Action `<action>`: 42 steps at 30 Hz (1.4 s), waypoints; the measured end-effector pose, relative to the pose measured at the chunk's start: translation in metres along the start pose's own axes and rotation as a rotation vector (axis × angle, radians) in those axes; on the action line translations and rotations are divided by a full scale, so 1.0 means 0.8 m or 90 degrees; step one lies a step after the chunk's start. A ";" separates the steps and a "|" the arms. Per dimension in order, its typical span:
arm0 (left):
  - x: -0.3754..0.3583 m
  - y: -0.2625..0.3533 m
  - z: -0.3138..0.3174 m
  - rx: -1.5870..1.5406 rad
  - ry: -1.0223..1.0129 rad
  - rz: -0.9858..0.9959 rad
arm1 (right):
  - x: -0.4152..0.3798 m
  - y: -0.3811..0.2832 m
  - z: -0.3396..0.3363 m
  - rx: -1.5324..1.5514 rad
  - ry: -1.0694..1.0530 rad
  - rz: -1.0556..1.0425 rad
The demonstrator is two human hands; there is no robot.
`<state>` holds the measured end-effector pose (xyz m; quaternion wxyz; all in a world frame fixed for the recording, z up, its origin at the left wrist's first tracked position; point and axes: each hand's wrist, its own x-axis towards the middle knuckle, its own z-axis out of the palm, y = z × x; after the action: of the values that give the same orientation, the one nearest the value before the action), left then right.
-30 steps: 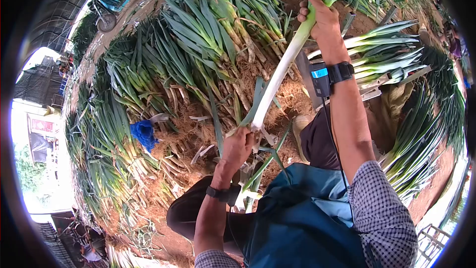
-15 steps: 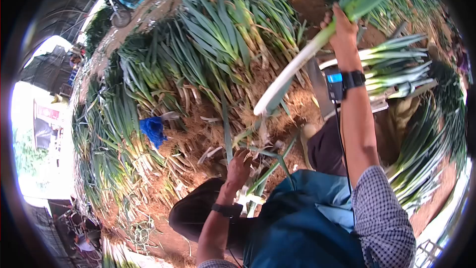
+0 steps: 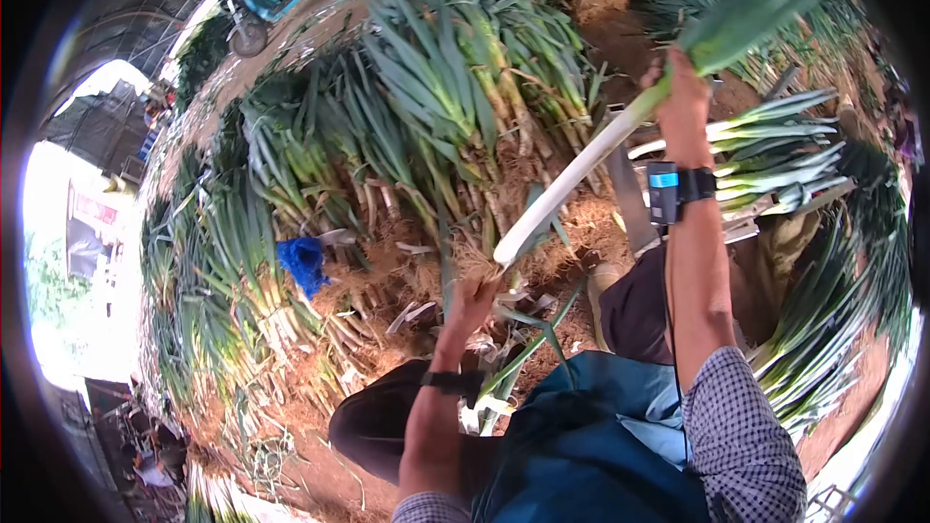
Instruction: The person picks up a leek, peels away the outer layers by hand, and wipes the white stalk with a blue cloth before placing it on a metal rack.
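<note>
Since the earlier frame, the left hand [image 3: 473, 300] rose to the white end of the leek [image 3: 581, 174], its grip unclear. Beside the rack's [image 3: 821, 194] left edge, the right hand [image 3: 683, 92] clasped the leek's upper stem.

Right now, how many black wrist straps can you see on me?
2: the left strap and the right strap, one around each wrist, the right one beside a small device. My checked sleeves could hide more.
</note>
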<state>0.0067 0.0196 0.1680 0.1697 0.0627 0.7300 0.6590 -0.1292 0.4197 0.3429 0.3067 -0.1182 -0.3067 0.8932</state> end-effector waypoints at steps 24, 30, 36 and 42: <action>-0.087 -0.038 -0.116 0.422 -0.098 -0.290 | 0.000 0.044 0.000 -0.141 0.044 0.065; -0.074 0.047 -0.044 0.590 0.097 -0.121 | 0.010 0.049 -0.026 -0.249 -0.045 -0.066; -0.023 0.068 0.018 0.381 0.011 0.057 | -0.046 0.032 0.043 -0.190 -0.026 0.091; -0.053 0.067 0.010 0.035 -0.123 -0.073 | -0.058 0.023 0.050 0.122 -0.263 0.249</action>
<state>0.0421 0.0201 0.2274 0.2749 0.0883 0.7306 0.6187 -0.1176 0.3605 0.3643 0.0694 0.0388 -0.2486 0.9653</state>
